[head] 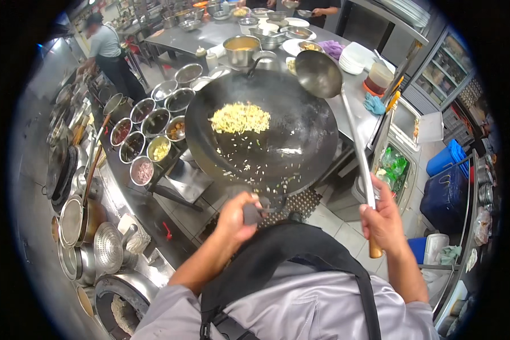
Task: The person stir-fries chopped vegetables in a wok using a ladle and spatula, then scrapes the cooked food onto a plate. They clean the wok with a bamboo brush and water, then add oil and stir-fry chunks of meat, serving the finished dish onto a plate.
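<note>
My left hand [240, 216] grips a grey cloth [251, 213] at the near handle of a large black wok [310, 127]. Fried rice [241, 118] lies in a heap on the wok's left side, slightly blurred, with loose grains scattered down its near wall. In my right hand [380, 216] is the handle of a long metal ladle with a wooden end. The ladle's bowl [319, 74] is raised over the wok's far right rim, and I see no food in it. The wok is tilted, held in front of me, off the stove at the left.
Metal pots of ingredients [144, 171] stand left of the wok. Beyond it, a steel table [174, 39] bears bowls, plates and a pot [242, 50]. At lower left are strainers [109, 247] and a burner [123, 310]. A person [106, 51] stands at far left, others behind the table.
</note>
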`<control>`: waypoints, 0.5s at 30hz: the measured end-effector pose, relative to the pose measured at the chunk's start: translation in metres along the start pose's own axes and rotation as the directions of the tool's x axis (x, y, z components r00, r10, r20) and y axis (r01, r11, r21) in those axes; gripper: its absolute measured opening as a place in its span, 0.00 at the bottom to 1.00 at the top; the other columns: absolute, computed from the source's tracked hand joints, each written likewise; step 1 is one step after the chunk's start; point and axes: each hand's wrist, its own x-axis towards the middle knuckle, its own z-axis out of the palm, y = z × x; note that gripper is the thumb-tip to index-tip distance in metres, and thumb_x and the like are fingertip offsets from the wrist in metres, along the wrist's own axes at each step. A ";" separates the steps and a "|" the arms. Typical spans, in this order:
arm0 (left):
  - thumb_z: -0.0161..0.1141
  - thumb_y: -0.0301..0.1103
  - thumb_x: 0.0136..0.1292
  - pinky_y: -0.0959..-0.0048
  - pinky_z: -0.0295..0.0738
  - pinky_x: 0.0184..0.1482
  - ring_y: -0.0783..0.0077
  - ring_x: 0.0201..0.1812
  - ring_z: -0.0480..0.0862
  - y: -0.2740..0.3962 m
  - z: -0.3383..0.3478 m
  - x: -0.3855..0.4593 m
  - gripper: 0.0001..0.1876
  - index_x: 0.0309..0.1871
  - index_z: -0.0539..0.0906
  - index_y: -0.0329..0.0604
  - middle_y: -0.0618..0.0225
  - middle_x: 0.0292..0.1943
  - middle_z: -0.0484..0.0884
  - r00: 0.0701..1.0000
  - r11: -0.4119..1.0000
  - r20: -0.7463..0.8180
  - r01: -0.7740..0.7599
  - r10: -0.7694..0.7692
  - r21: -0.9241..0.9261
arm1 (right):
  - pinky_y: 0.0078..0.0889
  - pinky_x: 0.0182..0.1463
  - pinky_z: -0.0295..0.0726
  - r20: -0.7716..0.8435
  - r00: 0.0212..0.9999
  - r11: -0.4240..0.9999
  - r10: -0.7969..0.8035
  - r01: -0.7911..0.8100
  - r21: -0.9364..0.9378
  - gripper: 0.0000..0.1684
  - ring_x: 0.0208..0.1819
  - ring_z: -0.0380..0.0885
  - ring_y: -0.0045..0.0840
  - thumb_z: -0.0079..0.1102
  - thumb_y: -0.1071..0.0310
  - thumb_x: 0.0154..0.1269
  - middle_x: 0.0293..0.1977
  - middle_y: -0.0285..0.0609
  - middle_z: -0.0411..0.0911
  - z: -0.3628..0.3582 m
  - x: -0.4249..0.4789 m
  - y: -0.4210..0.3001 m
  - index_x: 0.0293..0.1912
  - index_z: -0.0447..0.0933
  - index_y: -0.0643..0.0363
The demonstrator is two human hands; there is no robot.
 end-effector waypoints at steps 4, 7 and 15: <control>0.59 0.22 0.55 0.65 0.78 0.33 0.65 0.28 0.81 -0.015 -0.017 0.005 0.04 0.33 0.78 0.33 0.60 0.28 0.81 0.974 0.923 0.092 -0.225 0.207 0.312 | 0.23 0.17 0.69 0.024 0.999 0.926 0.022 -0.012 -0.377 0.40 0.15 0.67 0.16 0.50 0.77 0.67 0.21 0.32 0.68 0.006 0.030 -0.033 0.74 0.49 0.52; 0.60 0.23 0.53 0.66 0.78 0.33 0.65 0.26 0.81 -0.014 -0.024 0.032 0.04 0.32 0.79 0.33 0.60 0.27 0.81 0.957 0.898 0.180 -0.276 0.226 0.343 | 0.26 0.17 0.69 0.167 0.980 0.948 0.112 -0.055 -0.312 0.37 0.16 0.69 0.19 0.52 0.76 0.68 0.21 0.34 0.68 0.044 0.046 -0.026 0.72 0.52 0.54; 0.61 0.26 0.57 0.69 0.70 0.33 0.74 0.28 0.76 -0.020 -0.031 0.029 0.05 0.34 0.75 0.46 0.69 0.29 0.76 0.971 0.950 -0.006 0.234 -0.240 -0.207 | 0.22 0.17 0.69 0.788 0.559 0.158 0.256 -0.829 0.536 0.12 0.18 0.67 0.14 0.49 0.69 0.75 0.26 0.33 0.67 0.033 0.028 0.010 0.54 0.72 0.48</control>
